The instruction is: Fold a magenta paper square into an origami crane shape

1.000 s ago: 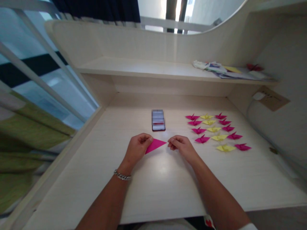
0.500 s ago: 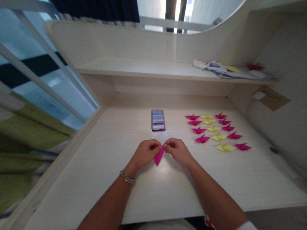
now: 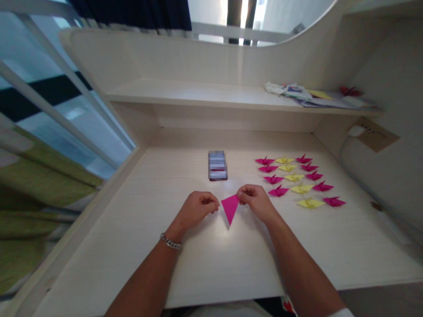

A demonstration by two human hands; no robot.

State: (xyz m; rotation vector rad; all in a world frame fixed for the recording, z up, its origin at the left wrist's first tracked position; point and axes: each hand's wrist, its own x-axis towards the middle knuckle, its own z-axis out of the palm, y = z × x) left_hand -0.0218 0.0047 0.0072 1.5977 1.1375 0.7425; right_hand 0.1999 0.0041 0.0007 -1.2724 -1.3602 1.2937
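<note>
A magenta paper folded into a triangle (image 3: pixel 230 208) lies on the white desk (image 3: pixel 211 259), its tip pointing toward me. My right hand (image 3: pixel 256 201) pinches the triangle's upper right corner. Just left of the paper rests my left hand (image 3: pixel 198 208), fingers curled, with its fingertips by the upper left corner; I cannot see anything in it. A metal bracelet circles my left wrist.
A phone (image 3: pixel 217 165) lies flat beyond my hands. Rows of folded magenta and yellow paper cranes (image 3: pixel 299 180) sit at the right. A shelf (image 3: pixel 205 94) above the desk holds papers (image 3: pixel 307 96) at its right end. A socket plate (image 3: pixel 373 134) is on the right wall.
The paper pointed right under my left hand, then both hands met at its top and turned it. Now it points toward me, held by my right hand, and my left hand has drawn slightly away.
</note>
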